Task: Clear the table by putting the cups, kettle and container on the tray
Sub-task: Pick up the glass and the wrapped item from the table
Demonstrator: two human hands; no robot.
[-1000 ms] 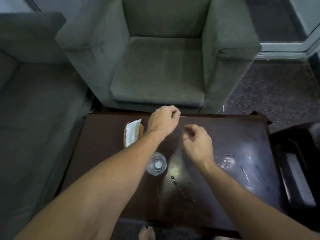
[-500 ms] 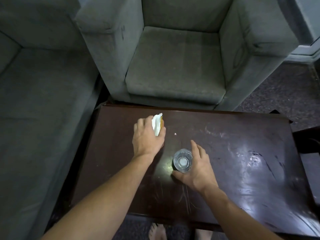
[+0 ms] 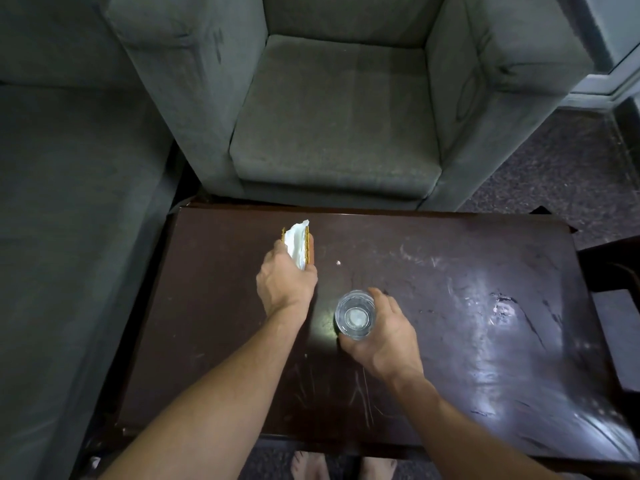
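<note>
Left of centre on the dark table, your left hand grasps the small container with white paper in it. Just right, at frame centre, your right hand wraps the clear glass cup.

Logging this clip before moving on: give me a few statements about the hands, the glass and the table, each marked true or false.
1. The right hand is wrapped around a clear glass. True.
2. The glass lies tipped on its side. False: it is upright, its open mouth facing the camera.
3. The left hand grips a small container with white paper in it. True.
4. A tray sits on the dark table. False: no tray is in view.
5. A kettle sits on the grey armchair. False: its seat is bare.
</note>
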